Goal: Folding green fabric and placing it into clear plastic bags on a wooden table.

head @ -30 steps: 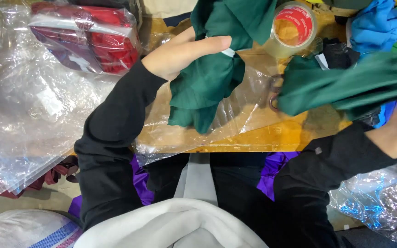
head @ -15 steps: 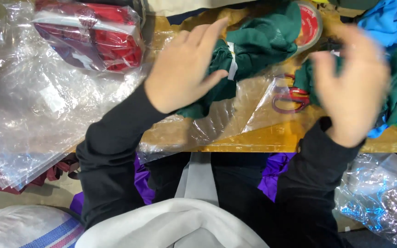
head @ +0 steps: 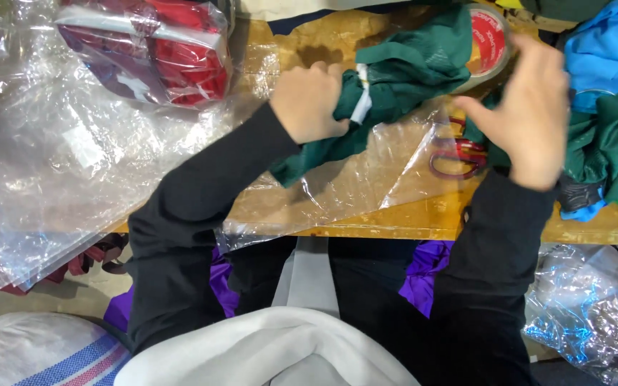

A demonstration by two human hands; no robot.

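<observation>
A: Quick one. Where's the left hand point(head: 307, 102)?

B: Fist, fingers curled tight on the green cloth point(head: 395, 75), gripping its near-left end right by the white tag point(head: 360, 100). Cloth sits on the table point(head: 423, 214), on top of a clear plastic bag point(head: 352, 186).

A: And which way does the cloth run from that fist?

B: Long axis goes up and to the right, away from the left hand, toward the tape roll point(head: 486, 39). A loose tail hangs down below the fist, toward the table's near edge.

A: Right hand point(head: 531, 107)?

B: Over on the far side of the bundle, fingers spread apart, thumb pointing back toward the left hand. Palm faces away, so can't tell if it's pinching any fabric; it's at least touching the dark green stuff under it.

A: So which hand's nearer the cloth?

B: Left, no contest, it's clamped on. Right is near the other end, just beside the tape roll.

A: Anything b/w the hands?

B: Red scissors point(head: 455, 154), just below and left of the right hand, partly under the plastic. Not touched.

A: Other stuff?

B: Blue and green fabric pile point(head: 609, 50) right of the right hand. Bagged red clothes point(head: 166, 50) and a stack of empty clear bags point(head: 51, 164) well off to the left of the left arm.
</observation>
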